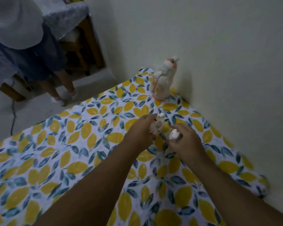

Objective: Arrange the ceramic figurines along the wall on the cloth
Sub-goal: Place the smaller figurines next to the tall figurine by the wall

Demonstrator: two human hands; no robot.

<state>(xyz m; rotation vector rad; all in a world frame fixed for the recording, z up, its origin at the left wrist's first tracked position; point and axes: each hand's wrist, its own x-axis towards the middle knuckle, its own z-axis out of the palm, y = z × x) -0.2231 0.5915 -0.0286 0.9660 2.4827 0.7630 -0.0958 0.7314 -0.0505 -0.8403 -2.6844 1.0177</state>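
Observation:
A tall white and orange ceramic figurine [162, 79] stands upright on the lemon-print cloth [72, 152], close against the pale wall [219, 62] near the cloth's far corner. My left hand [140, 131] is closed around a smaller cream figurine [158, 124], held above the cloth. To its right, my right hand [185, 142] grips a small white figurine [173, 135], whose lower part is hidden by my fingers. Both hands hover near the middle of the cloth, a little away from the wall.
Another person [31, 54] stands on the grey floor at the upper left, beside a wooden furniture piece [88, 46] with a fuzzy cover. A dark cable [13, 115] runs across the floor by the cloth's left edge.

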